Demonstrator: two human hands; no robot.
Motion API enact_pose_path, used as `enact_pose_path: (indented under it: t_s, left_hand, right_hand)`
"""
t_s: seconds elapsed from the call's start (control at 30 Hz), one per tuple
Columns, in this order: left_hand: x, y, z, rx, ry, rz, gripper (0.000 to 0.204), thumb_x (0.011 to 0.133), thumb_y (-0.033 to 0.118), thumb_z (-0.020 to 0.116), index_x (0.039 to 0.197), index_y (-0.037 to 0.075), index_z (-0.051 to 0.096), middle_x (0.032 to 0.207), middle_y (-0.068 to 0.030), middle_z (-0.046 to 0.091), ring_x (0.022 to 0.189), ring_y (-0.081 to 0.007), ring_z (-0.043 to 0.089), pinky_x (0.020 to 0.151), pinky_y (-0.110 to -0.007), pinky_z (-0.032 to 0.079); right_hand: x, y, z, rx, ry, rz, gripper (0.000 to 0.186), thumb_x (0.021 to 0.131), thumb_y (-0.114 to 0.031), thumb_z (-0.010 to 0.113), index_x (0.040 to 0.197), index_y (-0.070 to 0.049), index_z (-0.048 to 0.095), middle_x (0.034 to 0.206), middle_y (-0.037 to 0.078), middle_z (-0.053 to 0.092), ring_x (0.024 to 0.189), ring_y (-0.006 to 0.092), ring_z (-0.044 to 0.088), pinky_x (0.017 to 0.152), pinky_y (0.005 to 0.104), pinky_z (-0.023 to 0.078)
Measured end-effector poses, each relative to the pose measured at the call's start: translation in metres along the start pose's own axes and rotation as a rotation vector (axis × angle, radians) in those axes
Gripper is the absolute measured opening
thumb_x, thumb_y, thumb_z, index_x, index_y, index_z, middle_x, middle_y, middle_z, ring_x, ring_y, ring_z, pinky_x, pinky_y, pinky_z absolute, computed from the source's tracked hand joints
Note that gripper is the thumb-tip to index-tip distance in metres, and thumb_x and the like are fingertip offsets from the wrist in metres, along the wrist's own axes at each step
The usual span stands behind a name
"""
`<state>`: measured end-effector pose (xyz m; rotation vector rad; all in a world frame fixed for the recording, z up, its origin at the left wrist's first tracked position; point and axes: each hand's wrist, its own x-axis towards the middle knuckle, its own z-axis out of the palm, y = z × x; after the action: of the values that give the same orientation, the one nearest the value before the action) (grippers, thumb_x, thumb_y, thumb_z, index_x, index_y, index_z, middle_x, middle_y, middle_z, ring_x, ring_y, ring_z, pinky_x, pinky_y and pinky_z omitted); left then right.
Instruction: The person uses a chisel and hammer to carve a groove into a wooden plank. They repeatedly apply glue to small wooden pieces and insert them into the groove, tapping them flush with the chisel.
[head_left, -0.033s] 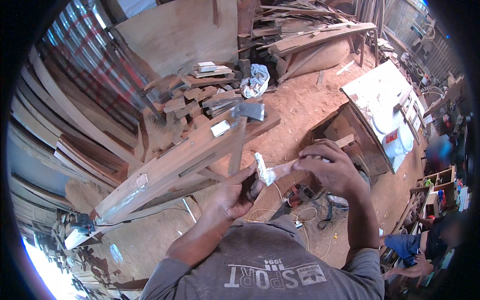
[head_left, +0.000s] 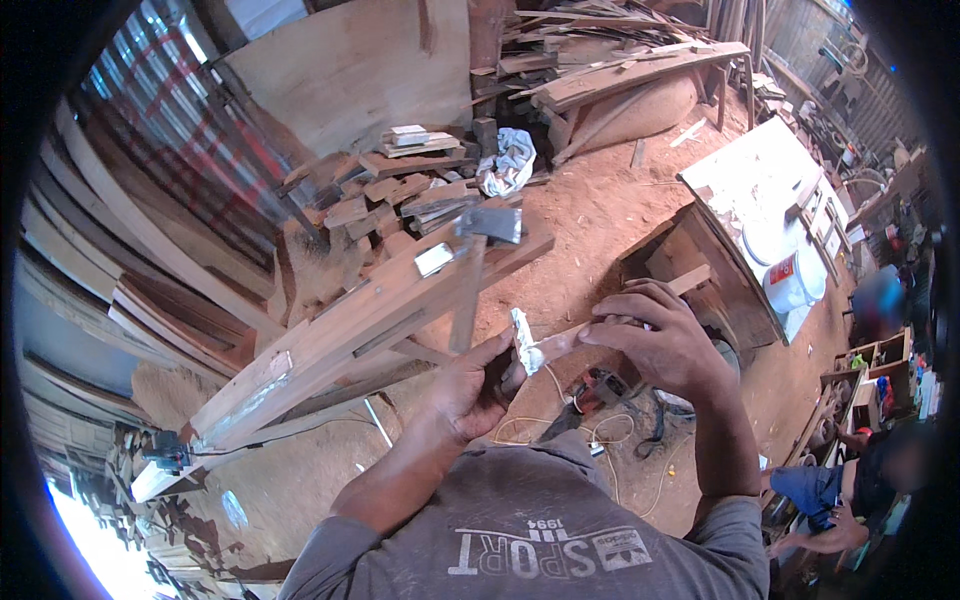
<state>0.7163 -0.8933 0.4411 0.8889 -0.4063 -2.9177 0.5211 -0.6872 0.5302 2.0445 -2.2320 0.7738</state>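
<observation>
Nothing had visibly moved since the earlier frame; hands and tool sat where they were. From where I stood, the hammer (head_left: 468, 300) was raised in front of the person. Its wooden handle ran almost straight up and away from the left hand (head_left: 470, 385), and its steel head (head_left: 490, 222) sat at the far end, above the long timber frame (head_left: 340, 335). The left hand was clenched round the handle's lower end, with a scrap of white cloth (head_left: 525, 342) at the thumb.

Just to the right lay the wooden slat (head_left: 690, 280), its long axis slanting up and to the right. The right hand (head_left: 665, 345) was curled over it, fingers clamped down on its top. The two hands were nearly touching, and the hammer head stood well beyond both.

Below them was a sawdust floor (head_left: 600, 210), with a power tool (head_left: 592, 388) and its cords. Farther out were a heap of offcuts (head_left: 400, 190), a plywood sheet (head_left: 350, 70), a white-topped bench (head_left: 750, 180) and another person (head_left: 830, 490) at the lower right.
</observation>
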Motion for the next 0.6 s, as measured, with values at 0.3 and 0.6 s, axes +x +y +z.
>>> enact_pose_path:
  t_s: [0.3,0.6]
  left_hand:
    - [0.084,-0.075,0.058,0.069,0.137,-0.070,0.012,0.101,0.017,0.070,0.104,0.005,0.071,0.094,-0.0053,0.074,0.081,-0.0158,0.073,0.075,-0.028,0.065]
    - [0.151,-0.149,0.104,0.112,0.180,-0.125,0.018,0.097,0.021,0.073,0.109,0.008,0.071,0.096,-0.0025,0.075,0.085,-0.0153,0.073,0.076,-0.027,0.063]
  right_hand:
    - [-0.085,0.091,-0.033,-0.176,0.075,0.051,0.054,0.072,-0.022,0.079,0.126,-0.025,0.073,0.127,0.002,0.066,0.114,0.0264,0.063,0.104,0.0476,0.050]
    - [-0.249,0.289,-0.041,0.186,0.419,0.601,0.031,0.097,-0.001,0.064,0.127,-0.005,0.070,0.121,0.009,0.072,0.106,0.0240,0.068,0.092,0.0377,0.054]
